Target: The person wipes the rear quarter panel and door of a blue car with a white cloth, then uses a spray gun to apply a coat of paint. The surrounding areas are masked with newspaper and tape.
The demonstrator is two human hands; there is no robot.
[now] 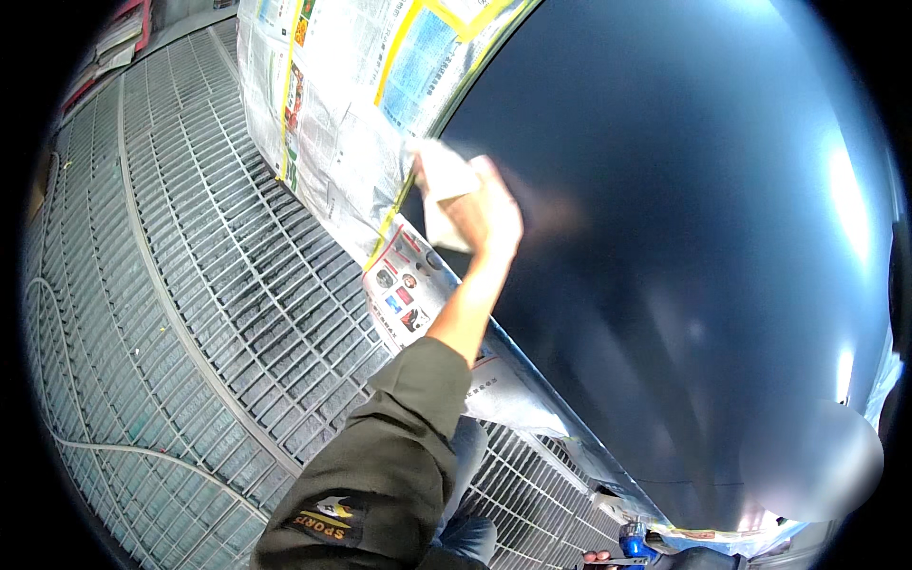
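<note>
My left hand (489,214) is closed on a white wiping cloth (446,176) and presses it along the edge of a glossy dark car panel (608,247). Both hand and cloth are slightly smeared by motion. Just left of the cloth, newspaper masking (332,133) with yellow tape borders the panel. At the bottom edge a few fingers (597,557) bend beside a metal lever-like part and a blue fitting (635,541). The picture cuts them off, and whether they belong to my right hand I cannot tell.
A metal grating floor (209,237) spreads across the left, with a thin pale hose (142,451) lying over it. Pink-edged stacked material (109,47) stands at the far left. A blurred round patch (817,461) covers part of the lower right.
</note>
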